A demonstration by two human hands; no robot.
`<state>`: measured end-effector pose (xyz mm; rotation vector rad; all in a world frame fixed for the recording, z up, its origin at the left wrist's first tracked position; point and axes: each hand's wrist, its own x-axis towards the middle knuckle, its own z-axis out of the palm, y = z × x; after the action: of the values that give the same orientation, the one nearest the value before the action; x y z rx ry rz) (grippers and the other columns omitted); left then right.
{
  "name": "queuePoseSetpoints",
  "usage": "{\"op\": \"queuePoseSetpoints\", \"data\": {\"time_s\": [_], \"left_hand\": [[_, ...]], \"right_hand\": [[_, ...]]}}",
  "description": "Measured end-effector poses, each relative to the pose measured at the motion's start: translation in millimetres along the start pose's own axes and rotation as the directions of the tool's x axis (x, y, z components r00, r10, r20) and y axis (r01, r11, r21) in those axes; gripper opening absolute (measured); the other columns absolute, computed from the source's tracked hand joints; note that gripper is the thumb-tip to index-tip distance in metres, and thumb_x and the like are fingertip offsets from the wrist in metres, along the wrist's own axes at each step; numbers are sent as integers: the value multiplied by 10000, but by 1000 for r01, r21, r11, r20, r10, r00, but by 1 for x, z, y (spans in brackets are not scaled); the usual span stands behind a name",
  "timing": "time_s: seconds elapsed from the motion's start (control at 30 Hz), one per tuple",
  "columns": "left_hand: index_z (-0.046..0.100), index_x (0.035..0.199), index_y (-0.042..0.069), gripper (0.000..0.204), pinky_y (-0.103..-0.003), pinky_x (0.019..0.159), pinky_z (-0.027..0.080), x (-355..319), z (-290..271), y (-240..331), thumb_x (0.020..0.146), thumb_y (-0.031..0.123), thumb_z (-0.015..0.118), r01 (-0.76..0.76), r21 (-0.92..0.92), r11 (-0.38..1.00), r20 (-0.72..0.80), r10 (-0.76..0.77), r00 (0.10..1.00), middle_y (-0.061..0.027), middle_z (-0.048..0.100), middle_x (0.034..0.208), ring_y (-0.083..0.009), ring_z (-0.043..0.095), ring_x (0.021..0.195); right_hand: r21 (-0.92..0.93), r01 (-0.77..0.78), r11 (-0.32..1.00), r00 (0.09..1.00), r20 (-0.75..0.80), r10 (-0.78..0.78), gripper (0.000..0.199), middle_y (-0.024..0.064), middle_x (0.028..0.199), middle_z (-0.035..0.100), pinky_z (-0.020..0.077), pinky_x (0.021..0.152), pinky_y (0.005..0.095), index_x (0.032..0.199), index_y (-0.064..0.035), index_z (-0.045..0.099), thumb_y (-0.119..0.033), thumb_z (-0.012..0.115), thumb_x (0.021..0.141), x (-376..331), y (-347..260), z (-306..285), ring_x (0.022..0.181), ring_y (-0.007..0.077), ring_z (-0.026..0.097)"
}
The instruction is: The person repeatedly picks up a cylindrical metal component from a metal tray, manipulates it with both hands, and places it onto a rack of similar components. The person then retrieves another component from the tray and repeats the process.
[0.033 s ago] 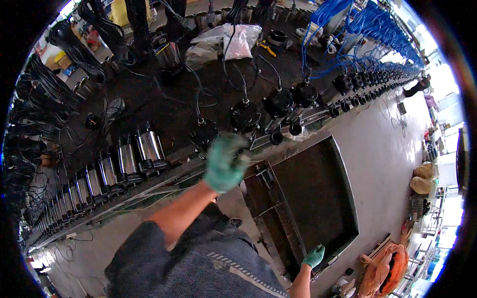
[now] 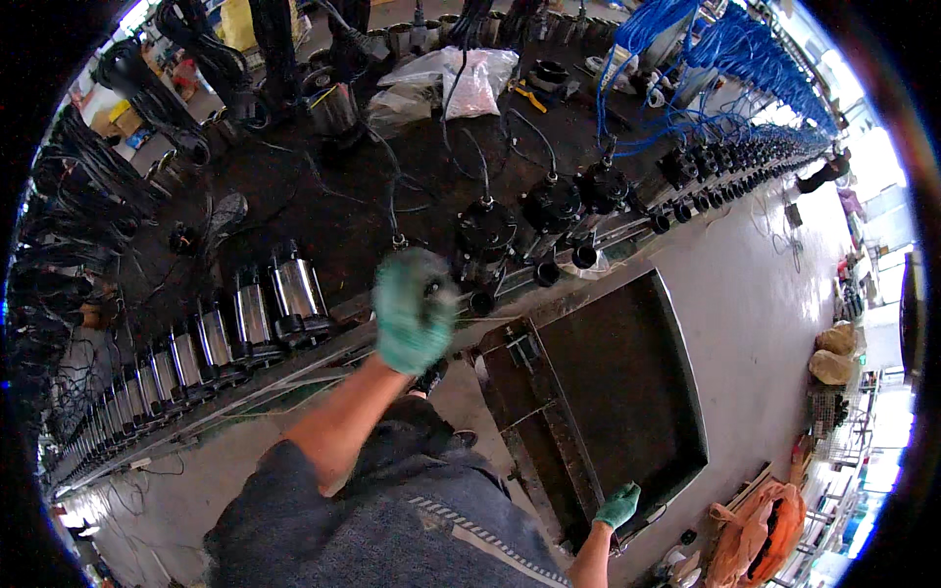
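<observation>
My left hand, in a green glove, is over the bench edge, in front of a black-topped pump whose cable rises behind it. The hand is smeared by motion, so its fingers and anything in them cannot be made out. Right of it stand more black-topped pumps with round black outlets facing the bench edge. My right hand, gloved in green too, is low on the right at the near end of a dark metal cart. Its fingers look curled closed; what they hold is hidden.
Shiny steel cylinders line the bench to the left. Black cable bundles hang at the far left, blue cables at the far right. Plastic bags lie at the back. An orange sack sits on the floor at right.
My left hand has moved a little to the left along the bench edge, baring the black outlet beside it. The right hand and the cart have stayed in place.
</observation>
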<state>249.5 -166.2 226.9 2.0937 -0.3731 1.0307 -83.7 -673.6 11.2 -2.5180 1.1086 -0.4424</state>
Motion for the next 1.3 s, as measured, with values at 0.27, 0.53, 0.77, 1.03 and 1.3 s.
{"op": "queuePoseSetpoints", "data": {"time_s": [0.27,0.53,0.77,1.03,1.3], "left_hand": [[686,1075,17,268,-369,961,500,38,-20,-140,1097,203,495,564,-336,754,599,-291,746,-144,710,1072,-248,670,1035],[601,803,58,412,-284,676,404,-20,-10,-43,1120,287,473,768,-424,481,690,-377,618,18,529,721,-117,470,686],[439,720,114,534,-451,967,428,-5,-8,95,1107,482,437,800,-581,152,764,-236,600,-16,421,680,-249,531,780],[694,968,97,521,-336,801,514,-119,68,53,1082,554,472,965,-37,261,928,-349,130,-54,674,972,-149,601,906],[754,1013,75,607,-387,641,520,-222,151,1,1032,627,502,915,373,153,822,-512,-249,-75,721,823,-207,664,707]], "right_hand": [[522,-247,816,969,140,204,377,64,851,606,471,729,359,1009,23,634,-335,539,1082,-34,-135,3,789,169,508],[560,-190,807,964,260,46,343,73,997,719,525,771,305,1206,17,660,-285,590,1061,-33,-164,37,828,133,602],[610,-463,644,637,734,-237,419,154,1288,692,544,928,368,1419,-75,567,-132,616,1006,-61,-263,-2,1099,201,642],[482,-460,746,811,570,131,403,159,1195,741,571,887,330,1256,38,663,57,551,870,-61,-204,-97,1014,187,712],[-1,-121,993,903,415,111,398,256,1172,687,531,965,482,1205,-18,701,-263,635,898,-53,-186,-83,1099,432,654]]}}
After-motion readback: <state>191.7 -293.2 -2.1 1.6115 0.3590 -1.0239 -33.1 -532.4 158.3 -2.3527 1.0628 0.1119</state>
